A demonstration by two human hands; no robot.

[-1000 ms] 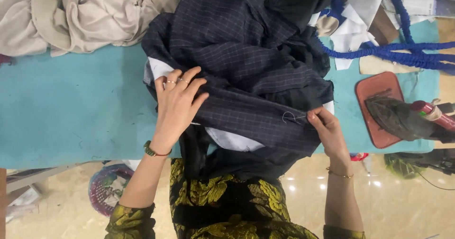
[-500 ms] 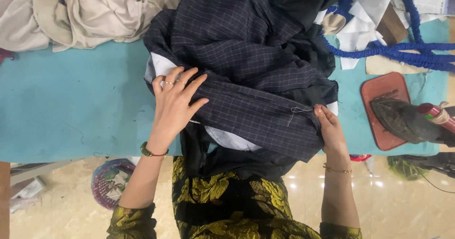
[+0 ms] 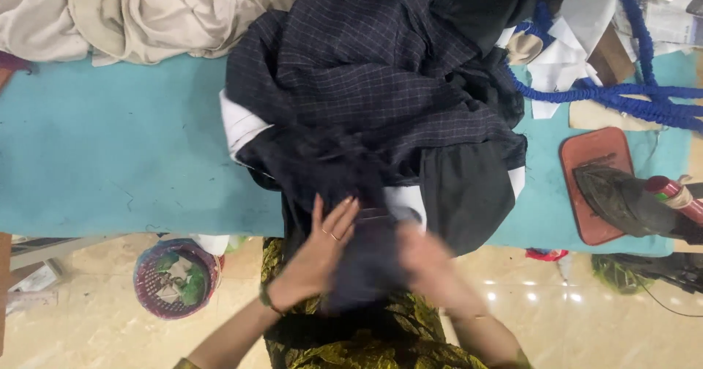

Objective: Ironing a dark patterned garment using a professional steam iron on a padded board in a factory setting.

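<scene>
We see the checked jacket, matt woven cloth; the table cover, smooth teal fabric; the floor, glossy.

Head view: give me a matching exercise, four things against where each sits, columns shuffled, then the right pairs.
Things:
1. clothes iron
2. beige cloth pile
3. blue cord
4. plastic basket

Places:
A. on the floor below the table's near edge
B. far left of the teal table
C. on a reddish-brown mat at the right
D. snaking across the table's far right

Pairs: 1-C, 2-B, 3-D, 4-A
</scene>
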